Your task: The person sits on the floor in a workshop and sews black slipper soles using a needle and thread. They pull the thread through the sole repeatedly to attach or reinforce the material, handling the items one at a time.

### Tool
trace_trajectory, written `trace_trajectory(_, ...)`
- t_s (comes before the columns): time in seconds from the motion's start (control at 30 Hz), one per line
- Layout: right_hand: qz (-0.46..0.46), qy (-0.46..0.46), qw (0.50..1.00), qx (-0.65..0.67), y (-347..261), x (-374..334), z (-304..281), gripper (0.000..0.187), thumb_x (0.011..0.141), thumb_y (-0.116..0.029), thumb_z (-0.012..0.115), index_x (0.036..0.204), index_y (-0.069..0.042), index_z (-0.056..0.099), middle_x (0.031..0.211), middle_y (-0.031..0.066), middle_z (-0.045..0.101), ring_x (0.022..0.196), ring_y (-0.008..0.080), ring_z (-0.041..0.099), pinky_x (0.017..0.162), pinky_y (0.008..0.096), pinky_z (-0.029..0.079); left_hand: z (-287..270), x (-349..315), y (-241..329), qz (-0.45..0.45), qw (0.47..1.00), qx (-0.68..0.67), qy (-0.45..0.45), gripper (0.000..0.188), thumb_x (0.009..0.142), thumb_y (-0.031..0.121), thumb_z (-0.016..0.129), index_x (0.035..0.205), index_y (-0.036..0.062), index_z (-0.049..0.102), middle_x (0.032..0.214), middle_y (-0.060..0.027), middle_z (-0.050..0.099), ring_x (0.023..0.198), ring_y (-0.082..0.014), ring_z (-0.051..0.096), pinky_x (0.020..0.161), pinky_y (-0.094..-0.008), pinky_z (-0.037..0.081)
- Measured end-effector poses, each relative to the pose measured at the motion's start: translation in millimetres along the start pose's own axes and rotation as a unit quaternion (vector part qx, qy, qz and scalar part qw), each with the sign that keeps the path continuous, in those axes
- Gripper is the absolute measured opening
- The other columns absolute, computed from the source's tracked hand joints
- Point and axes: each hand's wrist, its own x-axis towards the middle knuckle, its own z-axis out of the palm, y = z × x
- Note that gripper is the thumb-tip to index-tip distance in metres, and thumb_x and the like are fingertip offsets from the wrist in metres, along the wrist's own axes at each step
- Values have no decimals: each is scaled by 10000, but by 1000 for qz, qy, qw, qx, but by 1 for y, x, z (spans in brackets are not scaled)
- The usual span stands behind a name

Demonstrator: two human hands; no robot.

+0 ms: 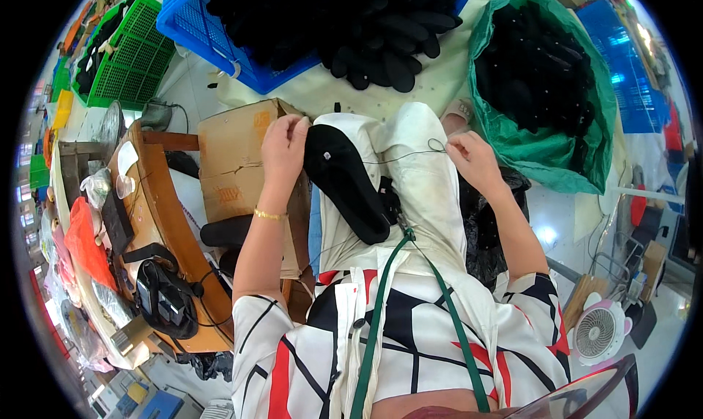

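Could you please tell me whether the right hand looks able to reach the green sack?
Probably yes: the green sack stands open beside the right hand, with nothing visible between them, though that hand seems to pinch a dark thread.

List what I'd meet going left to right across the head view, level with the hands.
Wooden table, cardboard box, left hand, black slipper, dark thread, right hand, green sack.

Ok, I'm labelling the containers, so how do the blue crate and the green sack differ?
The blue crate has stiff, perforated walls, while the green sack is soft and crumpled. At the crate, black pieces overhang the edge nearest the person; in the sack, they lie within the rim. Both hold heaps of black pieces.
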Motion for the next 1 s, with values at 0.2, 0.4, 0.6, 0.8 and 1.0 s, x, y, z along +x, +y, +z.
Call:
trace_trajectory(0.2,12,-88,988,126,-32,29,61,246,913,-259,617,1021,-42,658,973,144,644,878,309,618,782,400,493,-18,-28,40,-82,978,95,-165,450,941,454,563,884,12,623,810,-252,632,817,-438,625,698,-473,487)
trace_trajectory(0.4,-53,-144,968,199,-104,71,122,365,912,-344,638,1037,-1,634,932,190,654,881,335,642,764,417,500,-18,-39,9,-239,949,-76,-191,356,804,285,783,903,-31,651,700,-37,615,586,-95,567,524,-278,460)
trace_trajectory(0.6,-50,-154,969,185,-106,75,112,338,829,-299,679,967,5,625,825,190,639,755,330,625,682,412,489,-8,-28,14,-146,964,-79,-206,309,780,196,791,848,10,555,707,-81,609,606,-157,577,558,-313,474)
trace_trajectory(0.8,-87,-157,966,185,-111,79,115,343,829,-330,657,905,1,609,826,195,631,766,366,611,696,432,486,-12,-27,4,-69,977,-38,-200,255,781,59,766,841,34,520,690,-13,566,611,-92,550,538,-275,473)
trace_trajectory(1.0,-89,-156,978,105,-115,91,123,423,851,-408,656,989,-8,654,935,222,663,883,390,637,745,449,494,-13,-18,12,-115,959,-94,-243,286,791,145,781,887,14,546,703,-61,589,648,-133,541,596,-305,473)
